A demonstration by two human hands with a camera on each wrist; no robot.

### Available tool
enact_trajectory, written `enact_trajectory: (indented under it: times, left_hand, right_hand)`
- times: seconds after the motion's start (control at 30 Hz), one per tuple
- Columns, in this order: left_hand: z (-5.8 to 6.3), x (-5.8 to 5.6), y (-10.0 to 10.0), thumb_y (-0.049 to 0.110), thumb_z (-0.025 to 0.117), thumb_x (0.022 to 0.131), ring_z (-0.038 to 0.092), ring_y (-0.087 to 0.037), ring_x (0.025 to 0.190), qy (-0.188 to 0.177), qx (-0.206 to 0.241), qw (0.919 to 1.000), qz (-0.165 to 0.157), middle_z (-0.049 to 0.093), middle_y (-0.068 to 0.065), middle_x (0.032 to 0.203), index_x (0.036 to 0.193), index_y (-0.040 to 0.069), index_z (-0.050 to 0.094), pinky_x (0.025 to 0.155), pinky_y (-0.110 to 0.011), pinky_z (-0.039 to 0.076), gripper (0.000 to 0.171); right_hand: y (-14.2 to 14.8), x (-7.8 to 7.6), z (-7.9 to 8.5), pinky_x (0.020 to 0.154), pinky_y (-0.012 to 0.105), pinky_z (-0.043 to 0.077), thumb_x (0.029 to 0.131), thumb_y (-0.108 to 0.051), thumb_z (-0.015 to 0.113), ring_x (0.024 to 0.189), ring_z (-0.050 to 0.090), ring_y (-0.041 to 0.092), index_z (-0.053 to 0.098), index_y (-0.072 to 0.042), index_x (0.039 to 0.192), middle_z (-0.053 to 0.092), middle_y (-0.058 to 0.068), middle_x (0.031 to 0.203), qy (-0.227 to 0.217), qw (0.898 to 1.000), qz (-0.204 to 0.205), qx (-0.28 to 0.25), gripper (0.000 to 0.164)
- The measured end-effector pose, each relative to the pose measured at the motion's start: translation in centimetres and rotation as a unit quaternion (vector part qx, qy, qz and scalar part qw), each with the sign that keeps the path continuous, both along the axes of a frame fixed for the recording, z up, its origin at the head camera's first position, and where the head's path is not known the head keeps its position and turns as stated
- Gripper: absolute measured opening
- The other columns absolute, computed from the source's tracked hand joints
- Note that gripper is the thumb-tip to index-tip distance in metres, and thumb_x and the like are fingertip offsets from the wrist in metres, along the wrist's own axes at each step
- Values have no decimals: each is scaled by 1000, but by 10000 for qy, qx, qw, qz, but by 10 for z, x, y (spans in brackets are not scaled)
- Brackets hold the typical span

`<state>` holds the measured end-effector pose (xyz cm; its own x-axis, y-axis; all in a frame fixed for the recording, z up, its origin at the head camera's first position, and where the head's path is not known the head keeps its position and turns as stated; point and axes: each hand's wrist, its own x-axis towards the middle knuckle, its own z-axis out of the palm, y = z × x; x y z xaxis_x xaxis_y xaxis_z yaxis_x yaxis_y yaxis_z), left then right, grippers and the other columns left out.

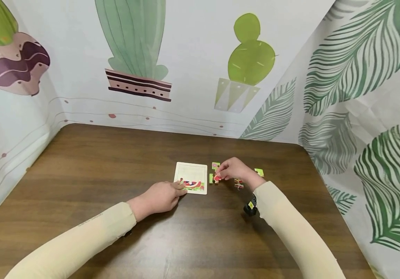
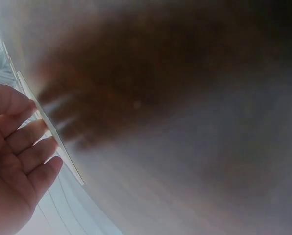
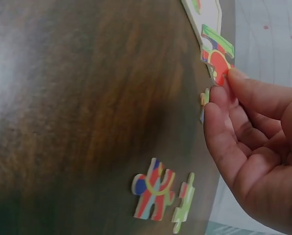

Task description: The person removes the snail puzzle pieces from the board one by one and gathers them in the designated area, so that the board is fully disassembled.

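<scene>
A square puzzle tray (image 1: 191, 170) with a pale rim lies on the table, a strip of red and green pieces along its near side. My left hand (image 1: 163, 196) grips the tray's near left corner; in the left wrist view its thumb and fingers (image 2: 40, 128) meet at the rim. To the right of the tray, my right hand (image 1: 236, 170) pinches a red and green puzzle piece (image 3: 218, 55) between thumb and fingertips. That piece is tilted up, its printed face showing in the right wrist view.
Around the right hand lie loose pieces: a green one with a pink flower (image 1: 215, 166), a multicoloured one (image 1: 239, 183) and a green one (image 1: 259, 172) farther right. Behind the brown wooden table (image 1: 116, 155) hangs a cactus-print backdrop (image 1: 193, 77).
</scene>
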<state>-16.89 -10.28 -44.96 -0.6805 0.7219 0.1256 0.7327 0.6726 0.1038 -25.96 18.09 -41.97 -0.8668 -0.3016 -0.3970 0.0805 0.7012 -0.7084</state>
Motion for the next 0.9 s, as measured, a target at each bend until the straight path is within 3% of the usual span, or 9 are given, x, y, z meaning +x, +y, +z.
enact_trajectory:
  times: [0.3,0.7,0.9]
  left_hand:
    - [1,-2,1,9,61,93,71,-25,122,-145,-104,9998,0,74,-9,129,121,10,76,97,-42,58,32]
    - [-2,-4,1,10,62,92,69,-25,125,-237,-84,9997,78,72,-8,132,123,12,76,95,-43,59,34]
    - [-2,-5,0,10,62,93,69,-24,124,-256,-113,9995,136,73,-8,132,123,13,76,93,-43,59,33]
  right_hand:
    - [4,2,-7,70,25,58,95,-6,69,71,62,9,76,6,101,75,7,84,41,9996,-59,257,15]
    - [5,2,-14,69,25,58,93,-6,71,70,62,9,79,4,98,78,13,89,435,9970,-17,646,14]
    - [2,1,-15,63,21,51,93,-9,72,66,59,9,79,1,95,79,13,90,671,9940,56,866,13]
